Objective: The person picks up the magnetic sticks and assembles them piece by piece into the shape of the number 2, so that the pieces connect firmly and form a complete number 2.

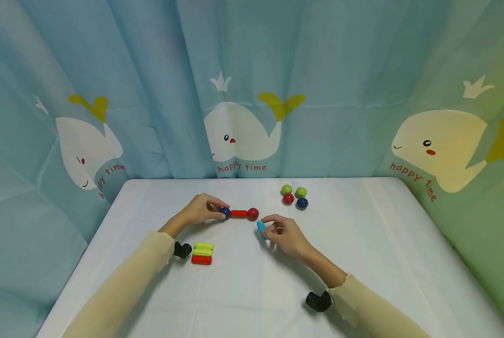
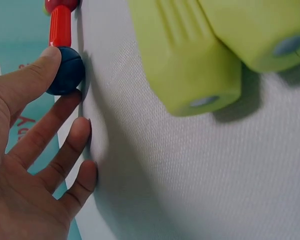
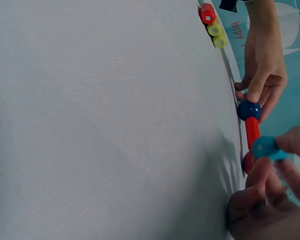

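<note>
My left hand point(image 1: 201, 209) pinches a dark blue ball point(image 2: 70, 72) between thumb and index finger. A red rod point(image 1: 239, 213) joins that ball to a red ball point(image 1: 253, 213), and the row lies on the white table. My right hand point(image 1: 286, 233) holds a light blue rod point(image 1: 261, 229) by thumb and fingers, just to the right and in front of the red ball. In the right wrist view the blue rod's near end point(image 3: 262, 147) shows a pale round spot, and it partly hides the red ball behind it.
Two green rods point(image 1: 203, 249) and a red rod point(image 1: 201, 259) lie side by side near the left forearm. Behind the right hand sit two green balls point(image 1: 301, 192), a red ball point(image 1: 288, 198) and a dark blue ball point(image 1: 302, 203). A curtain with whales point(image 1: 243, 131) hangs at the table's back edge.
</note>
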A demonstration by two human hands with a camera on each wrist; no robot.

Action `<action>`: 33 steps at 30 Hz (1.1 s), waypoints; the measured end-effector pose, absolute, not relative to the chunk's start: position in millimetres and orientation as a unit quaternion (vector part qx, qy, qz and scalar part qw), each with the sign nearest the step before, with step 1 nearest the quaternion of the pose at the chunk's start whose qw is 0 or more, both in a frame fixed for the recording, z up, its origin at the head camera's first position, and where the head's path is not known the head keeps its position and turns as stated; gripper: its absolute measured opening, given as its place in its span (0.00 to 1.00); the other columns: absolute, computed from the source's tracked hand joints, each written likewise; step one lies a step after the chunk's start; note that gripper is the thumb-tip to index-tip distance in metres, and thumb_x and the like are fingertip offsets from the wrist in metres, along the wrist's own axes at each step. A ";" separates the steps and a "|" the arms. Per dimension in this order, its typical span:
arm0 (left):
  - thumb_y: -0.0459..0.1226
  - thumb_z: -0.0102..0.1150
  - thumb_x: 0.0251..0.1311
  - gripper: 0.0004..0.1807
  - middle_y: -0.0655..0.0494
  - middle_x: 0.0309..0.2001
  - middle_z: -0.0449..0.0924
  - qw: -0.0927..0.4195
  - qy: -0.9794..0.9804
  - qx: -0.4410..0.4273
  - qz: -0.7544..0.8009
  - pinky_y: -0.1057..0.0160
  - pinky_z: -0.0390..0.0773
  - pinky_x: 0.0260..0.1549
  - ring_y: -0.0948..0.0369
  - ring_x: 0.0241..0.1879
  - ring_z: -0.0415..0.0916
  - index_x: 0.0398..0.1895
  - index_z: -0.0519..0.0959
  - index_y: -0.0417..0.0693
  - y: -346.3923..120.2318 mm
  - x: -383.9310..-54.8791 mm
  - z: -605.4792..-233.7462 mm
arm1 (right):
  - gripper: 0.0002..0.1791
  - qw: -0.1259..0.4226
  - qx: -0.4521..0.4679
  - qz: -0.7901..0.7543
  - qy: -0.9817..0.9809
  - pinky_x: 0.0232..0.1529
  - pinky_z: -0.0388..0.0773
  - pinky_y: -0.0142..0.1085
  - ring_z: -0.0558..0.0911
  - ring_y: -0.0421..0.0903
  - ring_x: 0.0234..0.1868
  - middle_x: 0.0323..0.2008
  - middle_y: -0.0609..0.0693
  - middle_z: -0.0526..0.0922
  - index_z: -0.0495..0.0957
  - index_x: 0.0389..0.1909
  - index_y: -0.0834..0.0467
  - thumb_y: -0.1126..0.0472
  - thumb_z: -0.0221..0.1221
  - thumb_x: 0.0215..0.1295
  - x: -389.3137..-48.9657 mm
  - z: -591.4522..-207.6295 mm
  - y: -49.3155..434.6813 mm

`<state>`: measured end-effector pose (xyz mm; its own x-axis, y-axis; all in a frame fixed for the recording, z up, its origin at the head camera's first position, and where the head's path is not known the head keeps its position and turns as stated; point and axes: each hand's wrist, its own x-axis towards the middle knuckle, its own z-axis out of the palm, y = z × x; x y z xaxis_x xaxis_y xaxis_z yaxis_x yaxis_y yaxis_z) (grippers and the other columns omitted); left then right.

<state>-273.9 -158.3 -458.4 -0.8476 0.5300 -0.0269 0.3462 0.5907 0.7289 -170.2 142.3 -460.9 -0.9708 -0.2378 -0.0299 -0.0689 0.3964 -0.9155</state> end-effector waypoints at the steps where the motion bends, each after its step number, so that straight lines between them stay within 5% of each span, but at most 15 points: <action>1: 0.38 0.74 0.61 0.17 0.55 0.49 0.87 0.121 0.884 0.248 0.377 0.63 0.81 0.40 0.59 0.39 0.79 0.54 0.88 0.49 -158.0 -273.7 -458.0 | 0.16 0.079 -0.081 -0.542 0.833 0.27 0.70 0.32 0.78 0.49 0.29 0.31 0.52 0.83 0.81 0.56 0.59 0.65 0.65 0.68 -169.9 -460.7 143.3; 11: 0.39 0.73 0.62 0.17 0.56 0.47 0.88 0.127 0.880 0.269 0.371 0.63 0.81 0.39 0.58 0.39 0.79 0.54 0.88 0.49 -150.7 -271.5 -455.9 | 0.17 0.078 0.024 -0.545 0.835 0.22 0.72 0.31 0.78 0.44 0.17 0.30 0.52 0.81 0.81 0.56 0.61 0.65 0.65 0.67 -170.7 -461.0 142.5; 33: 0.39 0.74 0.61 0.17 0.58 0.42 0.88 0.138 0.878 0.274 0.367 0.63 0.81 0.37 0.58 0.38 0.79 0.53 0.88 0.50 -134.3 -272.6 -458.5 | 0.16 0.088 0.097 -0.560 0.818 0.16 0.67 0.31 0.76 0.43 0.14 0.27 0.52 0.78 0.82 0.54 0.60 0.62 0.66 0.67 -169.0 -461.0 130.8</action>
